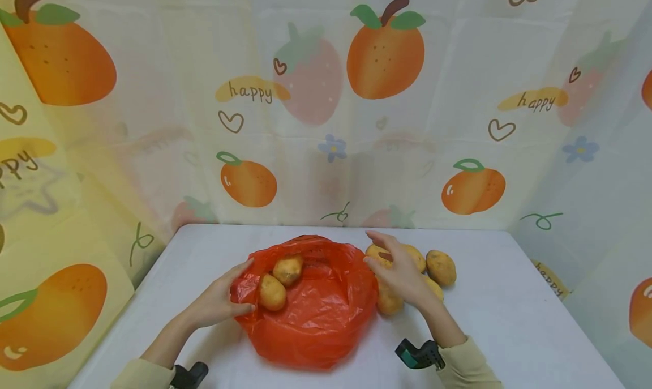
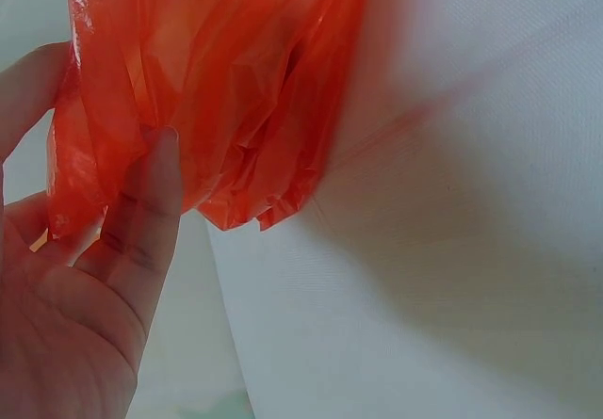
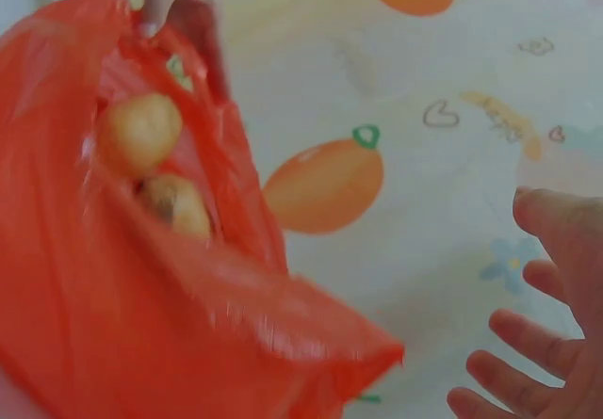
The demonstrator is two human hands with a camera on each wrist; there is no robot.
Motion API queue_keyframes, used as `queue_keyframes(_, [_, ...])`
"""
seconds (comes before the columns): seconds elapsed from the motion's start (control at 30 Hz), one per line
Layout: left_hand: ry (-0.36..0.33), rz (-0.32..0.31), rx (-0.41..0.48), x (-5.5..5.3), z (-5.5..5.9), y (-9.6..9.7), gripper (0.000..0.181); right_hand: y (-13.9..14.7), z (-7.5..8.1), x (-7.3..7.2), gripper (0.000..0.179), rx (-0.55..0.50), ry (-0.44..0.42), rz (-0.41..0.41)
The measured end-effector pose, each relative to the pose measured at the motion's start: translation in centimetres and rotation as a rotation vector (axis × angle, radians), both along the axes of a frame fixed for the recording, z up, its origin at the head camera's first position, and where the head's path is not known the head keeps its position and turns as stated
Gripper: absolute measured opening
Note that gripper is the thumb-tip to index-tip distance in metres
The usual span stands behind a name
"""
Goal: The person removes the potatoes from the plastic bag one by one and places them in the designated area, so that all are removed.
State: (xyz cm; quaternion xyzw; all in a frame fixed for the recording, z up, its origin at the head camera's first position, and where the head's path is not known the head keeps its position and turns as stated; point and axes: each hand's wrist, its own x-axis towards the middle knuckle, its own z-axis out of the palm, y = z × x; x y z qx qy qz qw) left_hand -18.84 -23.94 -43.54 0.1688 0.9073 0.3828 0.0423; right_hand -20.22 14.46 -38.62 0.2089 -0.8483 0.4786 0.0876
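Note:
A red plastic bag (image 1: pixel 316 338) stands with its mouth open in the middle of the table. Inside it, two potatoes (image 1: pixel 272 292) (image 3: pixel 141 135) lie together on the left side. My left hand (image 1: pixel 219 298) holds the bag's left edge; in the left wrist view its fingers (image 2: pixel 146 202) are against the thin red plastic. At the bag's right side my right hand (image 1: pixel 399 267) hovers over a group of potatoes, partly hiding them. The right wrist view shows its fingers (image 3: pixel 528 344) spread and apart from the bag, holding nothing.
Several loose potatoes (image 1: pixel 441 268) sit on the white table (image 1: pixel 509 321) to the right of the bag. A fruit-printed curtain (image 1: pixel 316 94) hangs behind the table's back edge and along both sides.

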Motion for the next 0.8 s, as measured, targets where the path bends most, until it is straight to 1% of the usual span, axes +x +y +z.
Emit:
queue_keyframes(0.17, [-0.004, 0.003, -0.007, -0.1, -0.1, 0.0, 0.089, -2.0, 0.5, -0.1, 0.051, -0.005, 0.004, 0.053])
queue_keyframes(0.27, [-0.015, 0.017, -0.008, -0.1, -0.1, 0.1, 0.09, -3.1, 0.4, -0.3, 0.052, 0.035, 0.02, 0.078])
queue_keyframes(0.3, [-0.013, 0.013, -0.01, -0.1, -0.2, 0.0, 0.09, -3.5, 0.4, -0.4, 0.053, 0.046, 0.017, 0.085])
queue_keyframes(0.4, [-0.016, 0.022, -0.007, -0.1, -0.2, 0.0, 0.09, -4.5, 0.5, -0.5, 0.054, 0.067, -0.009, 0.104])
queue_keyframes(0.47, [-0.016, 0.015, 0.001, -0.2, -0.2, 0.0, 0.09, -5.2, 0.7, -0.6, 0.054, 0.067, -0.037, 0.117])
queue_keyframes(0.6, [-0.016, 0.007, 0.008, -0.2, -0.2, 0.0, 0.091, -6.5, 1.0, -0.8, 0.054, 0.079, -0.06, 0.139])
queue_keyframes(0.8, [-0.024, 0.01, -0.01, -0.1, -0.1, 0.0, 0.09, -8.3, 1.0, -1.2, 0.054, 0.122, -0.101, 0.176])
